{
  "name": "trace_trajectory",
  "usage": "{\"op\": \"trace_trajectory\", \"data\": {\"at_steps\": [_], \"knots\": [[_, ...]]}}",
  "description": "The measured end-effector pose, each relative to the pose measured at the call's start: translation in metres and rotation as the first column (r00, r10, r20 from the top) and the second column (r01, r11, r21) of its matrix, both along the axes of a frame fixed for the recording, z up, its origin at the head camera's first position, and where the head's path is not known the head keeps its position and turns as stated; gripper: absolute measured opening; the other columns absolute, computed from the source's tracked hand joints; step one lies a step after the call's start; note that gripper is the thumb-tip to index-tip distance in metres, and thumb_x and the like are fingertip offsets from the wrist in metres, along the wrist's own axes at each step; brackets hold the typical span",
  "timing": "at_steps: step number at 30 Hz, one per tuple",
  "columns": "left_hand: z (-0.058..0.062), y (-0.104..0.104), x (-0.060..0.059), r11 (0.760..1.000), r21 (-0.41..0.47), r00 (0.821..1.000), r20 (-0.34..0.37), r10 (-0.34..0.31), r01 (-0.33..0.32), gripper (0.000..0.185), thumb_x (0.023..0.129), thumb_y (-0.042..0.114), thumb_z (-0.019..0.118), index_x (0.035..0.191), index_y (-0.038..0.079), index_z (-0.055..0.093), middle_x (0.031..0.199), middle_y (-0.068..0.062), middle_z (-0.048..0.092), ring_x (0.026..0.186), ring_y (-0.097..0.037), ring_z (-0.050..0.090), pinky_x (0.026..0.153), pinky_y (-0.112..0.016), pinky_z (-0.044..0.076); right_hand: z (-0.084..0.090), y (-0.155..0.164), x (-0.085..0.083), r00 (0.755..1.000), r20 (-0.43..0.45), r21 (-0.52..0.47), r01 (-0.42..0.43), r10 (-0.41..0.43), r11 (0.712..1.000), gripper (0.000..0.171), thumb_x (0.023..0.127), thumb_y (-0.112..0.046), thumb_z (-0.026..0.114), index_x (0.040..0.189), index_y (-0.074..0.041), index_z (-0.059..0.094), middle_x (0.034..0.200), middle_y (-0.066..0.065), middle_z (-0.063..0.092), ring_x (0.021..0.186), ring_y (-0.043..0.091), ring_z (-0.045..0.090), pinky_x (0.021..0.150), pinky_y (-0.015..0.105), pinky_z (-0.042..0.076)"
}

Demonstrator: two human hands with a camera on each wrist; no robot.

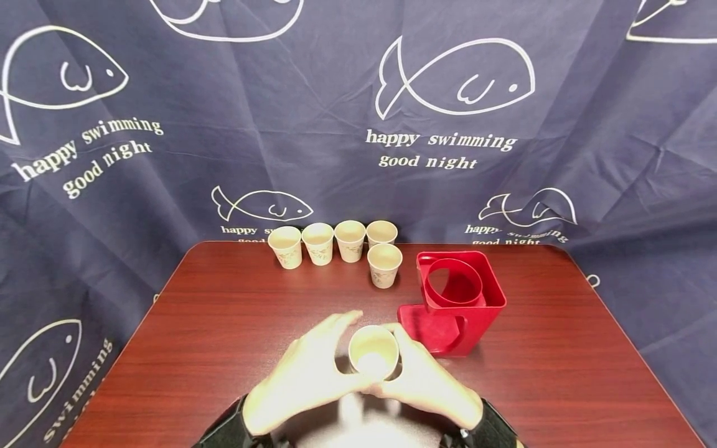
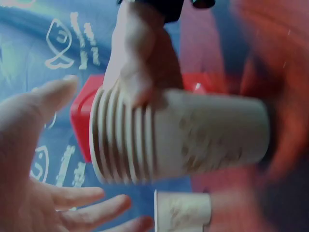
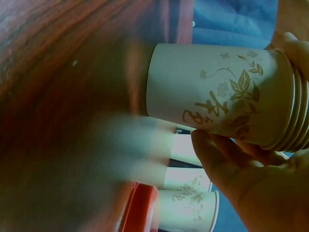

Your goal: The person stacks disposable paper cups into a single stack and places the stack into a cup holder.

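A stack of several nested paper cups (image 1: 373,353) with a leaf print is held just above the table's near middle. My right hand (image 1: 417,368) grips it near the rims; in the right wrist view the fingers (image 3: 227,159) curl under the stack (image 3: 222,92). My left hand (image 1: 327,350) is beside the stack on its left, fingers straight and spread; it may just brush the stack. In the left wrist view my left hand (image 2: 29,159) is spread beside the stack (image 2: 183,135), and my right hand (image 2: 140,53) clasps the rims from above.
Several single paper cups (image 1: 318,244) stand in a row at the far edge of the red-brown table (image 1: 224,311), with one more (image 1: 384,266) in front. A red cup holder (image 1: 462,298) stands right of centre. A dark blue fish-print cloth (image 1: 224,124) hangs behind.
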State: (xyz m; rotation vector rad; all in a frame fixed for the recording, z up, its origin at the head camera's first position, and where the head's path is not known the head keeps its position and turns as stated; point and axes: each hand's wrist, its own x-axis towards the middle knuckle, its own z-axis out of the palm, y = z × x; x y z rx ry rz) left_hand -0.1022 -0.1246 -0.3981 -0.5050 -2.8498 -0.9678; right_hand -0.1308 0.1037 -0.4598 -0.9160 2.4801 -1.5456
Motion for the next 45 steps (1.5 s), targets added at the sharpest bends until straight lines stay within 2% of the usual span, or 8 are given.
{"op": "trace_trajectory", "data": {"at_steps": [5,9,13,20,25,31,35,45], "knots": [[0.016,-0.017,-0.013,0.999,0.017,0.995,-0.098,0.031,-0.029,0.093,0.076,0.065,0.082,0.154,0.029,0.045,0.146,0.008,0.058,0.131,-0.015,0.06,0.103,-0.044,0.053,0.001,-0.002,0.002,0.999,0.05,-0.028,-0.01,0.012,1.0,0.073,0.075,-0.044,0.092,0.133,-0.031,0.05,0.124,-0.015,0.066,0.109,0.008,0.066,0.098,0.028,0.053],[0.029,-0.033,-0.026,0.993,0.045,0.987,-0.116,0.114,-0.11,0.089,0.079,0.067,0.078,0.153,0.03,0.045,0.148,0.005,0.056,0.135,-0.018,0.056,0.108,-0.048,0.048,0.002,-0.002,0.003,0.998,0.055,-0.021,0.004,-0.003,1.0,0.074,0.075,-0.045,0.092,0.133,-0.031,0.049,0.124,-0.015,0.065,0.107,0.008,0.066,0.098,0.029,0.054],[0.031,-0.052,-0.046,0.984,0.085,0.977,-0.136,0.166,-0.156,0.087,0.081,0.061,0.079,0.152,0.024,0.046,0.148,0.0,0.055,0.136,-0.023,0.054,0.11,-0.051,0.044,0.002,-0.002,0.003,0.997,0.08,-0.02,0.012,-0.01,1.0,0.075,0.074,-0.044,0.092,0.133,-0.029,0.049,0.123,-0.015,0.064,0.107,0.011,0.067,0.098,0.03,0.054],[0.014,-0.083,-0.088,0.972,0.073,0.949,-0.208,0.235,-0.225,0.09,0.082,0.048,0.083,0.155,0.016,0.041,0.152,-0.011,0.05,0.141,-0.033,0.047,0.11,-0.059,0.043,0.004,-0.002,0.003,0.994,0.102,-0.003,0.029,-0.028,1.0,0.077,0.073,-0.046,0.093,0.134,-0.03,0.049,0.125,-0.015,0.063,0.109,0.015,0.067,0.099,0.03,0.054],[-0.004,-0.104,-0.111,0.964,0.034,0.942,-0.209,0.264,-0.263,0.094,0.083,0.047,0.082,0.157,0.011,0.038,0.154,-0.017,0.046,0.143,-0.04,0.04,0.113,-0.063,0.038,0.004,-0.002,0.002,0.995,0.097,-0.008,0.022,-0.021,1.0,0.076,0.074,-0.044,0.093,0.135,-0.028,0.049,0.124,-0.014,0.064,0.109,0.016,0.067,0.098,0.03,0.054],[-0.014,-0.123,-0.138,0.949,0.042,0.939,-0.137,0.314,-0.311,0.098,0.084,0.048,0.08,0.153,-0.005,0.036,0.153,-0.027,0.043,0.145,-0.044,0.038,0.117,-0.062,0.034,0.006,-0.003,0.003,0.985,0.17,-0.02,0.018,-0.014,1.0,0.075,0.073,-0.042,0.094,0.133,-0.03,0.049,0.122,-0.016,0.065,0.107,0.016,0.067,0.098,0.031,0.055],[-0.017,-0.129,-0.153,0.945,0.051,0.942,-0.072,0.327,-0.324,0.102,0.085,0.051,0.078,0.155,-0.007,0.032,0.155,-0.031,0.04,0.147,-0.045,0.036,0.118,-0.062,0.032,0.007,-0.003,0.003,0.985,0.172,-0.018,0.023,-0.019,1.0,0.075,0.073,-0.042,0.093,0.133,-0.031,0.05,0.122,-0.016,0.064,0.106,0.014,0.067,0.097,0.03,0.055],[-0.026,-0.135,-0.174,0.938,0.037,0.938,-0.006,0.346,-0.346,0.103,0.085,0.052,0.078,0.155,-0.008,0.031,0.153,-0.035,0.04,0.142,-0.048,0.041,0.116,-0.061,0.035,0.005,-0.001,0.003,0.988,0.146,0.022,0.037,-0.04,0.999,0.075,0.072,-0.05,0.092,0.131,-0.031,0.05,0.121,-0.019,0.062,0.105,0.007,0.065,0.097,0.03,0.055]]}}
